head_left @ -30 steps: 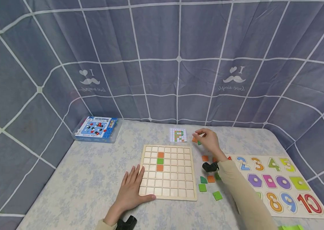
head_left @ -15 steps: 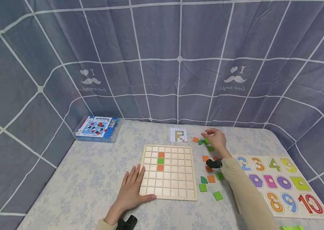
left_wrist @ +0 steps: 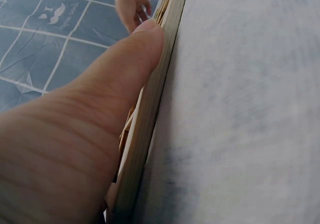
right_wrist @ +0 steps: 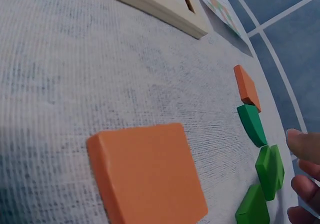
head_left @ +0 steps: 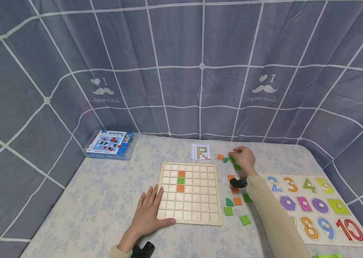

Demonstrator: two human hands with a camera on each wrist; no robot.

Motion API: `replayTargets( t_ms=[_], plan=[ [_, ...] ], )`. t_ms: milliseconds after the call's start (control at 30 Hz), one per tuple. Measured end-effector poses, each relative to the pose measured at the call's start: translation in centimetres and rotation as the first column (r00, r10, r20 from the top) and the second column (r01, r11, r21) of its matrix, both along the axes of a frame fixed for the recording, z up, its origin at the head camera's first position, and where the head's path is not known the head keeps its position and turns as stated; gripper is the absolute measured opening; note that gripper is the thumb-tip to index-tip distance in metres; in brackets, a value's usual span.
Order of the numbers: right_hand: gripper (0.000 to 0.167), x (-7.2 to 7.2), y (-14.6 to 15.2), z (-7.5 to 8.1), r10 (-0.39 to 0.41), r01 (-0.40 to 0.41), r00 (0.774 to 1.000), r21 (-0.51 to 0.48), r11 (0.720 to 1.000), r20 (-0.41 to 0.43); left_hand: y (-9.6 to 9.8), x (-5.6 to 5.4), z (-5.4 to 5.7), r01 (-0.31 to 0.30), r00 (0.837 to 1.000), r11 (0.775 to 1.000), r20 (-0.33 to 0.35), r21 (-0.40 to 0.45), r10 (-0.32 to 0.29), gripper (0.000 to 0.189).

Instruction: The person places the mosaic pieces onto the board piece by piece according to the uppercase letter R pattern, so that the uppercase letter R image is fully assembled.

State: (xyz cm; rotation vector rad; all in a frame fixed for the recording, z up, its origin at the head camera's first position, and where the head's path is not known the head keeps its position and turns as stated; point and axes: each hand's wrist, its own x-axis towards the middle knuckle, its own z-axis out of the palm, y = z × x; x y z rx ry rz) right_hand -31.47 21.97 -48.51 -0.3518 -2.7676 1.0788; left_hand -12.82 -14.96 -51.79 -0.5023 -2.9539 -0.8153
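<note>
Ideally, green tile [right_wrist: 265,173] is pinched by its edges; right grip [head_left: 244,157]: closure, hold cannot be told; board [head_left: 197,197] is touched by left grip [head_left: 147,212], spread, nothing held.

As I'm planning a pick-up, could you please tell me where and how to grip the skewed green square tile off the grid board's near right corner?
Probably pinch the green square tile by two opposite edges, coming from above, with the pinch turned to its angle. It lies flat, askew to the grid board and apart from other tiles, leaving its edges free.
</note>
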Motion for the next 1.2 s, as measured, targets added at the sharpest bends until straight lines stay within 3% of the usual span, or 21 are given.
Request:
replayTargets(
  t_ms=[467,867,1200],
  plan=[
    [0.033,0.2,0.4,-0.5,-0.029,0.031,0.998,-0.030,0.999,0.054,0.2,0.0,0.0,0.005,1.000,1.000,0.001,0.003,-0.005,0.111],
    [0.026,-1.0,-0.4,-0.4,-0.069,0.077,0.986,-0.048,0.996,0.153,0.0,0.0,0.3,0.003,1.000,1.000,-0.002,0.002,-0.003,0.111],
    [0.021,-1.0,-0.6,-0.4,-0.039,0.046,0.994,-0.062,0.997,0.102,0.1,0.1,0.2,0.011,1.000,1.000,-0.020,0.003,-0.011,0.111]
  ],
)
